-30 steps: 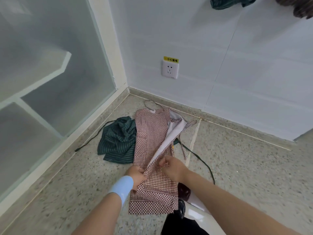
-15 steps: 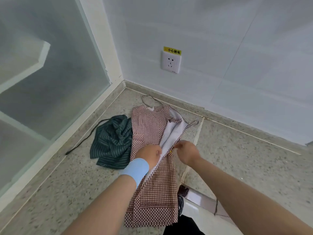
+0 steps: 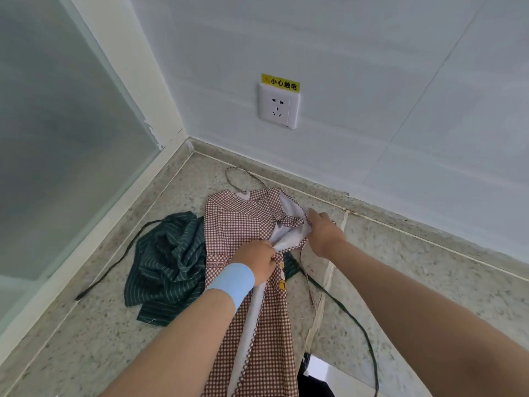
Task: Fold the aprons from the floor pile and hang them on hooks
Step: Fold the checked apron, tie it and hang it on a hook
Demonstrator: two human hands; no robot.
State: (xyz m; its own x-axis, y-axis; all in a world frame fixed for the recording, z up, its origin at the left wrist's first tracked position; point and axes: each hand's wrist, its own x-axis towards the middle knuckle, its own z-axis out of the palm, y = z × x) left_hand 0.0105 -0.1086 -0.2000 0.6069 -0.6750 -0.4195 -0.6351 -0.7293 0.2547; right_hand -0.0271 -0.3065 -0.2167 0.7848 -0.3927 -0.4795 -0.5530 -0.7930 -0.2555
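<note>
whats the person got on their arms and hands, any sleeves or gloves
No sleeves or gloves show on either arm. The left hand has a wide, light blue band wrapped round its wrist. The right hand has a bare wrist, with no band or watch that shows.

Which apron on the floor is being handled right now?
The red checked apron, held by the left hand and right hand. The green striped apron lies crumpled, no hand on it.
</note>
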